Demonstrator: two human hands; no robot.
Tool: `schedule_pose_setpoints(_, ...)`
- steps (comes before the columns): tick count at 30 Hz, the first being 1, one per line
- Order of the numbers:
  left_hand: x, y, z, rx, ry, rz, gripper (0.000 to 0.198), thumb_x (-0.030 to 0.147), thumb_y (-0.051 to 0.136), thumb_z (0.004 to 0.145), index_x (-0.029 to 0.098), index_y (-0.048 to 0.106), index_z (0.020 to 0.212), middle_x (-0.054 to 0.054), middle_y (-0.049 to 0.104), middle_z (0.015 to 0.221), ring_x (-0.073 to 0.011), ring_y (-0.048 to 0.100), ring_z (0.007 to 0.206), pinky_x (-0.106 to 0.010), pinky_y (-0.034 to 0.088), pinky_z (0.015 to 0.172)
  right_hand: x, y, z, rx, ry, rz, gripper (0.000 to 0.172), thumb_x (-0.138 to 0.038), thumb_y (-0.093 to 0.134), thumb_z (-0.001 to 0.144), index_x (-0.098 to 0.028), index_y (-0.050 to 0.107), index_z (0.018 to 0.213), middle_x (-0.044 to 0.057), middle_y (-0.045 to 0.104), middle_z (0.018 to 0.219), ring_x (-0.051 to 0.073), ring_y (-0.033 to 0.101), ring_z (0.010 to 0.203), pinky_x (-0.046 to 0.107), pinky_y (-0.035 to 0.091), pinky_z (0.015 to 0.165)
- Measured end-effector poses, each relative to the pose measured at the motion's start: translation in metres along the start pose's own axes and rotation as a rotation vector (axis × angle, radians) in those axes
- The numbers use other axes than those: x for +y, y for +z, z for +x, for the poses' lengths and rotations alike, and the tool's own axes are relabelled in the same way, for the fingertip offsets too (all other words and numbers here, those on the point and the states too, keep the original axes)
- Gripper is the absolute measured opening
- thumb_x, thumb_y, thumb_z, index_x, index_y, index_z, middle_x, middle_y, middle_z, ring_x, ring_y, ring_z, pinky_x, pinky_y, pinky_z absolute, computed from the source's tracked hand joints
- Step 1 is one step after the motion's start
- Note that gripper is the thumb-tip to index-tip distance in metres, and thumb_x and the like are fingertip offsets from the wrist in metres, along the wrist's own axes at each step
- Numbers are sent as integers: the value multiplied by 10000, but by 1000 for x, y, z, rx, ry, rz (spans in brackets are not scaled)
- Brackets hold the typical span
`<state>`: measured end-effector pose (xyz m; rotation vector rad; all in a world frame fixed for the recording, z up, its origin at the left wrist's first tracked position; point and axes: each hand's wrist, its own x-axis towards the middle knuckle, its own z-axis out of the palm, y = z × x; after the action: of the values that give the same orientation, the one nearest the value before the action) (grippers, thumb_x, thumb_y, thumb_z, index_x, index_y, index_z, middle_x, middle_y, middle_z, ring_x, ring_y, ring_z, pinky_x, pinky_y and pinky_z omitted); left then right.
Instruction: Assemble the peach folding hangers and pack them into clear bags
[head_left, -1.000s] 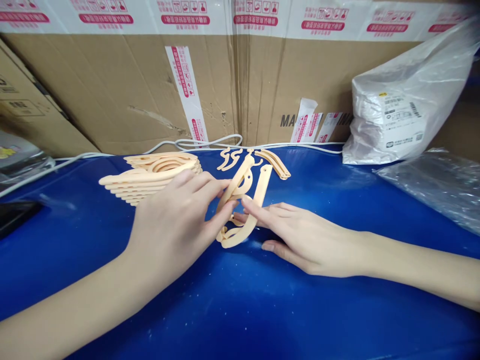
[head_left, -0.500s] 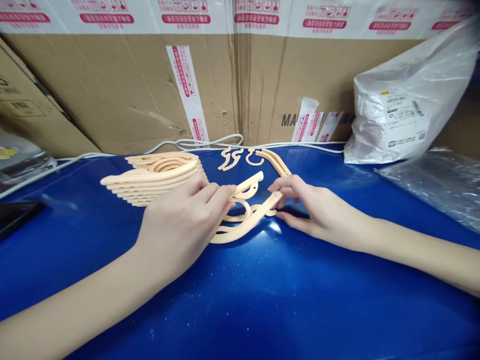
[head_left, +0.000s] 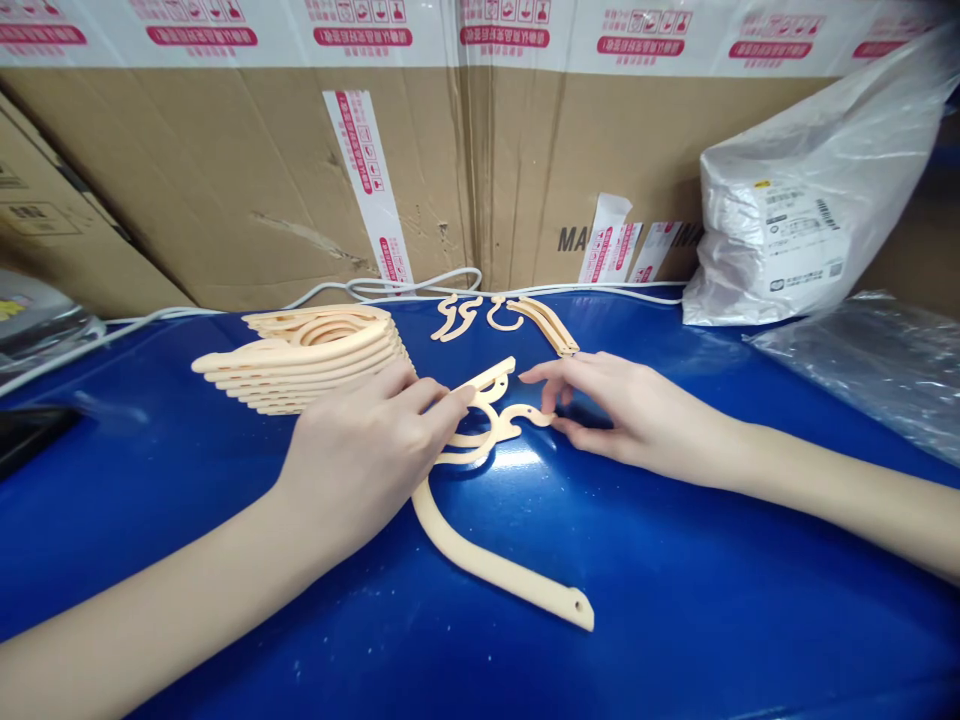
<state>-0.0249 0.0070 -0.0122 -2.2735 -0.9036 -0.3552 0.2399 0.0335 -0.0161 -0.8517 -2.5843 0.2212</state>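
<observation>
My left hand (head_left: 367,430) is closed around a cream plastic folding hanger (head_left: 480,452), pressing it near the blue tabletop. One long arm of the hanger (head_left: 495,570) swings down toward me, its holed end pointing to the lower right. Another straight end juts out past my left fingers. At the right, my right hand (head_left: 622,410) pinches a small curved end of the same hanger between thumb and fingers, with the index finger stretched out above it. The part of the hanger under my left palm is hidden.
A neat stack of cream hangers (head_left: 300,360) lies behind my left hand. Loose hook pieces (head_left: 457,318) and arm pieces (head_left: 546,325) lie at the back. A white cable (head_left: 585,289), cardboard boxes (head_left: 247,170), a plastic-wrapped parcel (head_left: 795,220) and a dark object (head_left: 30,438) surround the blue table (head_left: 450,660).
The hanger's long arm has swung from beside my right fingers down toward me. My right hand has shifted slightly left, remaining at the curved end; the left keeps its hold.
</observation>
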Motion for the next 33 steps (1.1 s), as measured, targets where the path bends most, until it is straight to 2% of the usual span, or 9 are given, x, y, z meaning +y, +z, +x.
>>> schedule_pose_setpoints(5, -2, 2, -2, 9, -20, -55, 221, 159, 504, 951, 209, 696, 1049, -18, 739, 811, -235, 647, 703, -341, 392, 460, 9, -16, 1, -124, -80, -129, 242, -170, 487, 936, -179, 650, 1114, 81, 659, 989, 214, 596, 910, 384, 454, 844)
schedule_pose_setpoints(12, -2, 6, -1, 15, 30, -74, 281, 140, 438, 981, 197, 711, 1013, -30, 746, 850, -218, 656, 757, -313, 438, 496, 14, -24, 2, -188, -112, -231, 245, -195, 464, 944, -199, 663, 1088, 93, 660, 1038, 229, 580, 937, 401, 446, 814)
schedule_pose_setpoints(17, -5, 5, 1, 8, 81, -85, 322, 87, 411, 965, 183, 717, 990, -60, 739, 859, -234, 647, 780, -314, 423, 471, 19, -30, 2, -251, -128, -255, 259, -206, 459, 950, -185, 679, 1085, 95, 660, 1009, 233, 574, 925, 392, 449, 799)
schedule_pose_setpoints(21, -9, 5, 0, 13, 97, -74, 353, 47, 384, 943, 143, 723, 950, -83, 737, 854, -268, 650, 790, -338, 434, 471, 22, -32, 2, -260, -128, -259, 258, -200, 470, 952, -187, 681, 1100, 83, 654, 999, 225, 574, 918, 376, 443, 797)
schedule_pose_setpoints(25, -13, 6, -1, 9, 112, -67, 358, 37, 377, 936, 137, 721, 951, -88, 739, 875, -263, 647, 787, -347, 447, 497, 24, -31, 0, -253, -138, -270, 308, -204, 453, 965, -237, 673, 1178, 73, 645, 997, 226, 564, 912, 379, 436, 784)
schedule_pose_setpoints(30, -12, 8, -4, -10, 104, -62, 358, 18, 384, 920, 146, 716, 952, -78, 732, 873, -255, 637, 792, -337, 439, 504, 20, -27, 1, -192, -191, -315, 347, -172, 388, 982, -231, 692, 1139, 88, 630, 1029, 217, 575, 906, 377, 434, 776)
schedule_pose_setpoints(33, -9, 6, -3, -26, 97, -67, 321, 29, 416, 912, 143, 708, 982, -83, 727, 878, -265, 634, 800, -344, 438, 516, 16, -25, 2, -109, -152, -375, 303, -216, 397, 991, -187, 674, 1107, 92, 642, 1023, 218, 593, 882, 367, 445, 767)
